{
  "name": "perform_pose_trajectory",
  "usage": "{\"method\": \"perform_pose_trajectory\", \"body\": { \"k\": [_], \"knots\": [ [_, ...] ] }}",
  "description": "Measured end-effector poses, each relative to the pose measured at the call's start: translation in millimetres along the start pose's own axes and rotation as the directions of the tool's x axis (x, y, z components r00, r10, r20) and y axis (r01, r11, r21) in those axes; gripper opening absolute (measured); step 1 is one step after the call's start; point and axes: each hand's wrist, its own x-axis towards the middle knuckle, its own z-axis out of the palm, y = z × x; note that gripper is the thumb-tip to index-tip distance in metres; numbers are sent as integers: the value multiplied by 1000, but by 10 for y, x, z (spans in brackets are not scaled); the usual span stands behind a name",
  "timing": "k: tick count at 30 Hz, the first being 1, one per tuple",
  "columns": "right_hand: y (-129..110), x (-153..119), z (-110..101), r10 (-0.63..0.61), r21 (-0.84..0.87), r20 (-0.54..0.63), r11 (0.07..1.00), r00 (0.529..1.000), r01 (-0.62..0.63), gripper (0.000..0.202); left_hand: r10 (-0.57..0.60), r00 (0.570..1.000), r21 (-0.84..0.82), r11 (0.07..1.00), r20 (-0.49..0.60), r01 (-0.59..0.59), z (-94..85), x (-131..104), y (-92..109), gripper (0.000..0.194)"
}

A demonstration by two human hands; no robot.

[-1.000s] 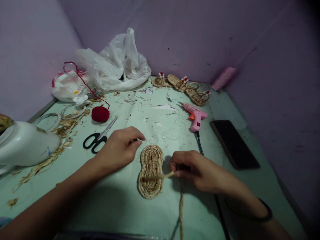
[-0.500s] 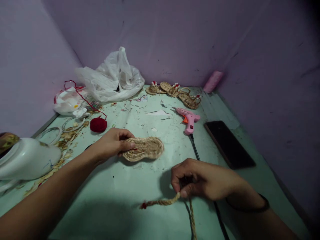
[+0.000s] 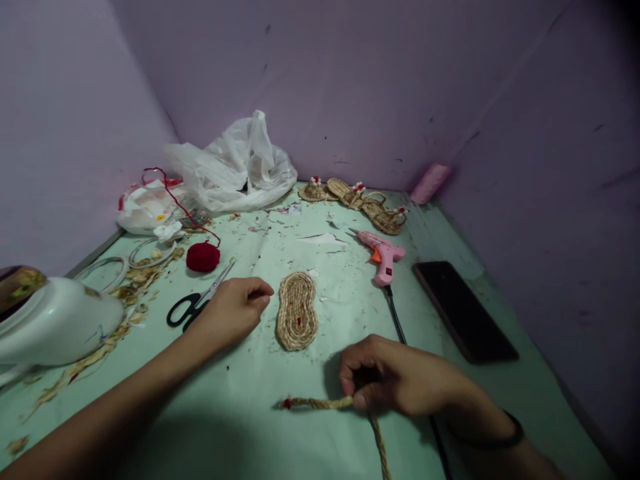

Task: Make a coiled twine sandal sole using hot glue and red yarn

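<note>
A woven straw sole (image 3: 297,311) with small red spots lies flat and upright-facing on the green table, near the middle. Just left of it is my left hand (image 3: 235,310), off the sole, its fingers bent with a gap at the thumb and nothing between them. My right hand (image 3: 387,377) pinches a braided straw cord (image 3: 320,403) between thumb and fingers. One end of the cord, tipped with red, points left; the rest hangs down toward the table's front edge. Black-handled scissors (image 3: 193,307) lie partly behind my left hand.
A pink glue gun (image 3: 383,255) and a dark phone (image 3: 465,310) lie at right. Small woven sandals (image 3: 345,193), a plastic bag (image 3: 240,167) and a pink roll (image 3: 431,183) are at the back. Red yarn (image 3: 203,256) and a white jug (image 3: 65,320) stand left.
My left hand has let go of the sole, which has turned from sideways to lengthwise on the table. The scissors have come into sight. My right hand still pinches the cord.
</note>
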Motion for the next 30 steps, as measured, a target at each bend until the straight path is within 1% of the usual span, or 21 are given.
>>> {"method": "perform_pose_trajectory", "body": {
  "k": [3,6,8,10,12,13,16,20,22,24,25,26,27,28,29,30],
  "knots": [
    [68,46,-14,16,41,43,999,999,-18,10,25,997,-33,999,-68,-27,96,148,-39,26],
    [124,78,-33,27,73,72,997,997,-32,10,151,983,35,988,-100,-148,148,281,-42,28],
    [137,87,-41,36,80,70,996,997,-42,9,260,962,98,963,-79,-252,159,355,-23,30],
    [132,89,-45,37,80,73,996,997,-42,8,338,941,140,933,-16,-333,165,401,5,30],
    [121,85,-46,38,72,79,996,996,-44,8,372,927,138,917,46,-375,178,410,29,28],
    [115,81,-46,45,75,85,996,995,-51,7,380,923,125,915,59,-384,188,403,35,27],
    [106,68,-45,72,96,98,992,993,-81,5,363,931,68,928,38,-365,231,358,26,25],
    [112,59,-39,62,99,88,993,994,-71,5,305,952,-13,952,33,-305,274,298,1,24],
    [106,55,-34,62,103,85,992,994,-71,5,275,961,-47,960,-19,-275,255,248,17,25],
    [86,46,-32,47,122,71,991,996,-55,5,200,976,-98,973,-89,-208,196,161,55,24],
    [71,41,-33,30,134,43,990,999,-36,6,161,983,-139,975,-83,-172,156,102,79,23],
    [54,37,-35,9,148,-1,989,1000,-9,7,139,990,-186,972,-41,-144,114,37,102,23],
    [36,35,-38,-12,164,-60,986,998,22,9,142,989,-239,963,50,-126,72,-30,121,24],
    [20,36,-43,-30,180,-129,982,991,54,11,164,974,-290,950,154,-114,35,-94,135,24],
    [6,43,-49,-40,196,-200,977,979,80,12,192,950,-328,939,246,-105,4,-149,144,24],
    [-5,55,-56,-41,210,-262,973,964,99,14,219,926,-346,932,308,-105,-17,-192,146,24]
  ]
}}
